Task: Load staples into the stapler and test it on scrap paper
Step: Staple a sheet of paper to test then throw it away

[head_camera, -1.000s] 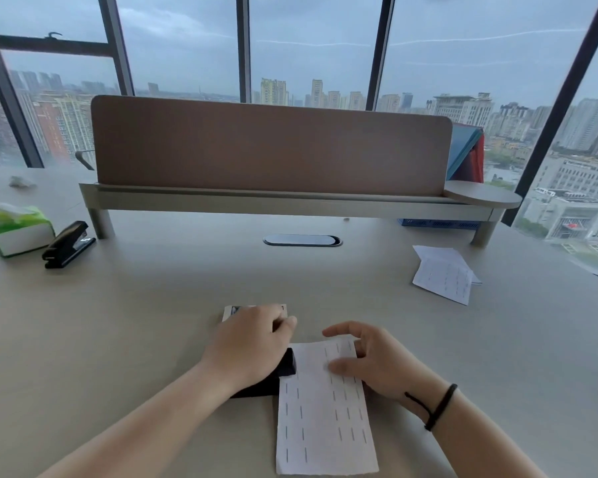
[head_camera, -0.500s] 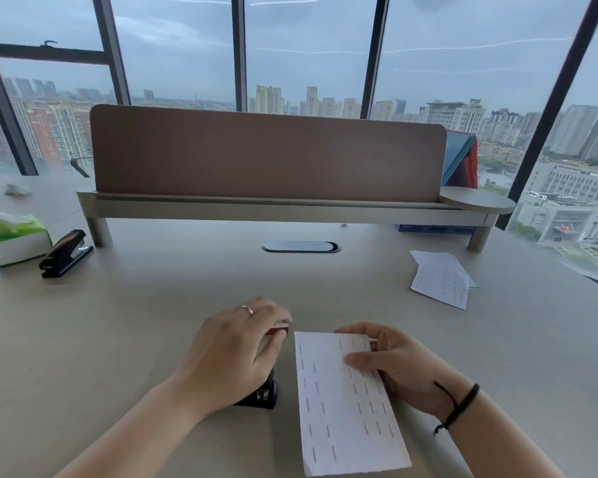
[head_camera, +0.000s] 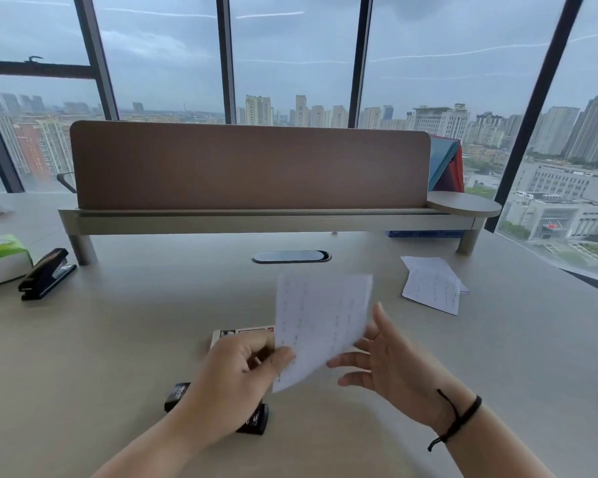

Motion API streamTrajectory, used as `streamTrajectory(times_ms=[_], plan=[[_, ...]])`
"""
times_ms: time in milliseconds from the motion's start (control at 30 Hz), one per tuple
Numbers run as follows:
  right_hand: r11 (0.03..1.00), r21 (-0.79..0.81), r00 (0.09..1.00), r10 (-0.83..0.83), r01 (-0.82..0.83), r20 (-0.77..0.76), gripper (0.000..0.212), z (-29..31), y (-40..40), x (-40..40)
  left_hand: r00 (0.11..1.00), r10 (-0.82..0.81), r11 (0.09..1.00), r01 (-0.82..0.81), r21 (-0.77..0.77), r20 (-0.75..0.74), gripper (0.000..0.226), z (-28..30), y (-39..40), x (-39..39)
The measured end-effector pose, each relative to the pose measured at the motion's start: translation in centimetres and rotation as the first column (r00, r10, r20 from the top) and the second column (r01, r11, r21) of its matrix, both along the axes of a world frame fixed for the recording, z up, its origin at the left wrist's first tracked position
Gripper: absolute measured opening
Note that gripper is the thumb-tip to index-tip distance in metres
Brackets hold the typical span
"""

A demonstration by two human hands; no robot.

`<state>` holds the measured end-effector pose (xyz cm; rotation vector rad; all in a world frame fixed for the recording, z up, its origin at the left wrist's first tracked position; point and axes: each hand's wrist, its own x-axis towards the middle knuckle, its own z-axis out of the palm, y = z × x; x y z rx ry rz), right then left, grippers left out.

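My left hand [head_camera: 237, 377] pinches the lower left edge of a white scrap paper [head_camera: 320, 326] covered in rows of staples and holds it raised above the desk. My right hand [head_camera: 389, 362] hovers just right of the sheet with fingers spread and straight, holding nothing. A black stapler [head_camera: 256, 420] lies on the desk under my left wrist, partly hidden by it. A small staple box [head_camera: 237, 334] sits just behind my left hand.
A second black stapler [head_camera: 45, 274] lies at the far left beside a green tissue pack [head_camera: 0, 258]. More stapled paper scraps [head_camera: 434, 288] lie at the right. A brown divider on a shelf [head_camera: 249, 215] spans the back of the desk [head_camera: 118, 339].
My left hand left the stapler and took the paper, lifting it off the desk. My right hand let go of the sheet and opened.
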<state>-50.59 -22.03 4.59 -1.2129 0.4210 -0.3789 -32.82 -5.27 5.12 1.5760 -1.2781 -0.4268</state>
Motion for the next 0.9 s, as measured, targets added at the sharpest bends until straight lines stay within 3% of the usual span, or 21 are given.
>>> streamTrajectory(times_ms=[67,133,233,333,500,600,700,900], plan=[[0.999,0.034,0.998,0.034,-0.036,0.052,0.076,0.0,-0.3,-0.1,0.966,0.030,0.999,-0.022,0.034,-0.257,0.026,0.4,-0.1,0.2],[0.993,-0.033,0.990,0.113,-0.110,0.083,0.070,-0.3,-0.4,-0.3,0.909,0.025,0.999,-0.013,0.033,-0.416,0.025,1.0,-0.2,0.3],[0.979,-0.133,0.986,0.161,-0.156,0.031,0.043,-0.4,0.4,-0.2,0.859,0.002,0.999,0.023,0.042,-0.512,0.022,1.6,0.1,0.0],[0.975,-0.130,0.983,0.181,-0.178,0.015,0.035,-0.5,0.6,0.0,0.801,-0.008,0.993,0.075,0.086,-0.599,0.028,1.9,0.3,-0.3],[0.974,-0.100,0.978,0.208,-0.205,0.018,0.034,-0.6,0.2,-0.2,0.749,-0.036,0.989,0.123,0.086,-0.662,0.026,2.1,0.4,-0.6],[0.970,-0.102,0.976,0.219,-0.220,-0.021,0.032,-0.6,0.3,-0.3,0.751,-0.047,0.992,0.111,0.057,-0.659,0.039,2.2,0.3,-0.7],[0.971,-0.111,0.977,0.208,-0.211,-0.042,0.023,-0.3,0.5,-0.6,0.767,-0.043,0.995,0.093,0.044,-0.641,0.028,2.0,0.3,-0.9],[0.997,-0.074,0.997,-0.012,0.006,-0.073,0.034,0.8,1.4,-2.3,0.819,-0.037,0.995,0.085,0.057,-0.572,0.027,2.2,0.3,-2.7]])
